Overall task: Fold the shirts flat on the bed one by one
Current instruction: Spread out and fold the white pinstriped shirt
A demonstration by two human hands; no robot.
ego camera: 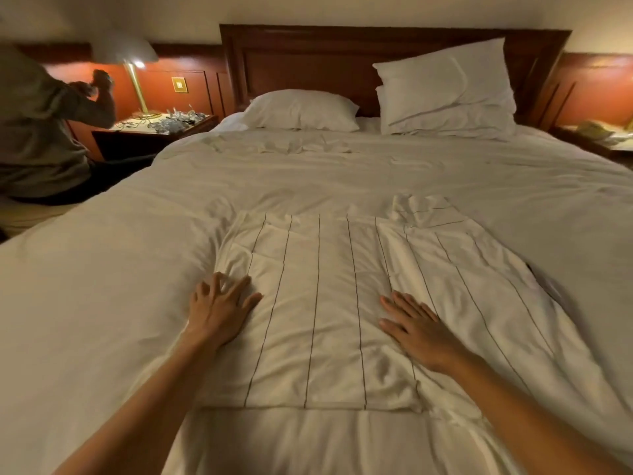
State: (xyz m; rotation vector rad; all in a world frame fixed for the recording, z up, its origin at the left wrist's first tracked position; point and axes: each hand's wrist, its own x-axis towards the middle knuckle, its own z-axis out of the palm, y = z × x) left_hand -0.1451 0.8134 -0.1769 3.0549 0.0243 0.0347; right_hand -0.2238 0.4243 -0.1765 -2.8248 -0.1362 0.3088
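The white shirt (318,303) with thin dark stripes lies spread on the bed (102,303), near the foot edge and a little toward the right side. Its straight near edge faces the person, and a sleeve (423,209) is bunched at its far right corner. The left hand (222,305) rests at the shirt's left edge, fingers spread and slightly bent; blur hides whether they catch any cloth. The right hand (418,329) lies palm down on the right half, fingers straight and close together, pressing the cloth. This looks like smoothing ahead of a fold. To do it well, sweep both palms outward from the middle to clear the creases, straighten the bunched sleeve, then fold along a stripe. Two pillows (301,109) lean at the head of the bed, and another person (37,132) is beyond its left edge.
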